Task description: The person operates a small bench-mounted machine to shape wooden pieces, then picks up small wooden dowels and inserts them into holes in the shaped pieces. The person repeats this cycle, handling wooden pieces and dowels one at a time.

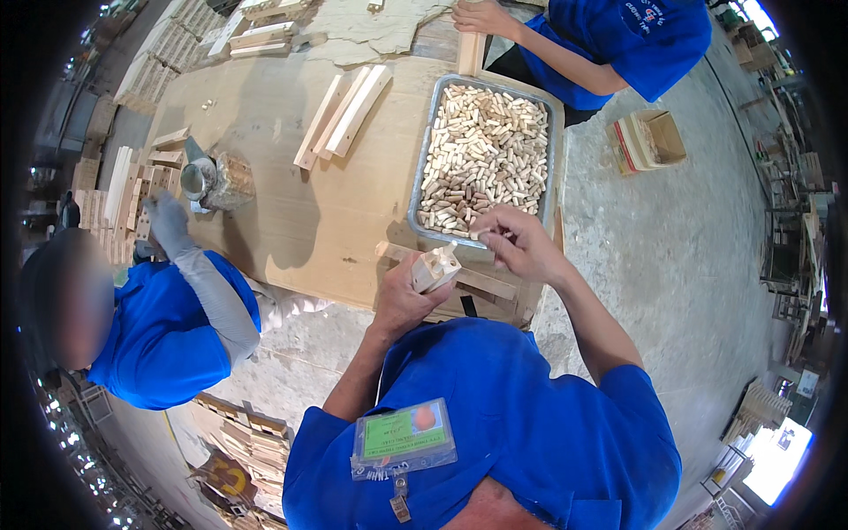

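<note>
My left hand [405,299] is wrapped round a pale wooden block [434,270], whose end with holes points up toward the tray. A small wooden dowel [453,246] sticks out of that end. Close by on the right, my right hand [528,249] pinches what looks like another dowel [480,235] at the tray's near edge. The grey plastic tray [428,132] is heaped with short wooden dowels [486,146]. Under my hands, a wooden strip [488,284] lies along the table's near edge.
Wooden bars [343,117] lie on the cardboard-covered table [265,106]. A metal can [196,179] stands beside a dusty jar [233,180] at left. One co-worker's gloved hand [168,223] is near stacked wood; another person's hand [486,18] holds a wooden piece beyond the tray. A carton [664,137] sits right.
</note>
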A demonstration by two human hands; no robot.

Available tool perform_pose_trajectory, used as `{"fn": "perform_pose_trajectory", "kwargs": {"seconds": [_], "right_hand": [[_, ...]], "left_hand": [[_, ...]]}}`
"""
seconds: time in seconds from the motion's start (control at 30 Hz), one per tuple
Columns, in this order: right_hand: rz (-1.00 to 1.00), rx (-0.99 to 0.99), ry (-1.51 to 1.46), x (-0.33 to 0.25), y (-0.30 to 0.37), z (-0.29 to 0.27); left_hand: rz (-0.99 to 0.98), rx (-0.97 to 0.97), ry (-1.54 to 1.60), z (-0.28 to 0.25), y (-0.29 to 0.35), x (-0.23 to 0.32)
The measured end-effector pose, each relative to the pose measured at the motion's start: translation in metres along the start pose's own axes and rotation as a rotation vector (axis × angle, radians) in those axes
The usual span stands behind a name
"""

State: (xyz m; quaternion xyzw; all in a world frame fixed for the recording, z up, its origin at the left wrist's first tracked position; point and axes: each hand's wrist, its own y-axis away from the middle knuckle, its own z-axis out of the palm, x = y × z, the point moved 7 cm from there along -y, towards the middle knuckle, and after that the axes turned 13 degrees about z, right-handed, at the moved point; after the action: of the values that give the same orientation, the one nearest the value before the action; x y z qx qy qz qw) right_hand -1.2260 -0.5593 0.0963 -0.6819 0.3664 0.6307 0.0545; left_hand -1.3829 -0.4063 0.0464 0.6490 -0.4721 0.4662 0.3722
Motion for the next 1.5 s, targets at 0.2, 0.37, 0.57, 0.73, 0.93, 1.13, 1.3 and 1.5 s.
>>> {"fn": "perform_pose_trajectory", "kwargs": {"seconds": [0.2,0.37,0.57,0.73,0.93,1.13,1.3,1.5], "right_hand": [[0.087,-0.031,-0.159,-0.006,0.028,0.016],[-0.090,0.090,0.085,-0.017,0.030,0.017],[-0.148,0.151,0.355,-0.035,0.035,0.016],[-0.151,0.202,0.462,-0.034,0.039,0.022],[-0.171,0.198,0.439,-0.032,0.040,0.026],[0.055,0.231,0.065,0.019,0.046,0.021],[-0.081,0.213,1.073,0.115,0.056,0.064],[0.027,0.110,0.881,0.141,0.052,0.064]], "left_hand": [[0.056,0.047,-0.145,-0.001,-0.005,-0.002],[0.157,0.090,-0.213,-0.003,-0.004,0.017],[0.321,0.106,-0.321,-0.002,0.000,0.026],[0.399,0.098,-0.381,0.002,0.004,0.030],[0.394,0.112,-0.367,0.003,0.009,0.029],[0.178,0.184,0.039,0.001,0.015,0.017],[0.291,0.202,0.240,-0.009,0.014,0.018],[0.163,0.235,0.422,-0.006,0.021,0.029]]}}
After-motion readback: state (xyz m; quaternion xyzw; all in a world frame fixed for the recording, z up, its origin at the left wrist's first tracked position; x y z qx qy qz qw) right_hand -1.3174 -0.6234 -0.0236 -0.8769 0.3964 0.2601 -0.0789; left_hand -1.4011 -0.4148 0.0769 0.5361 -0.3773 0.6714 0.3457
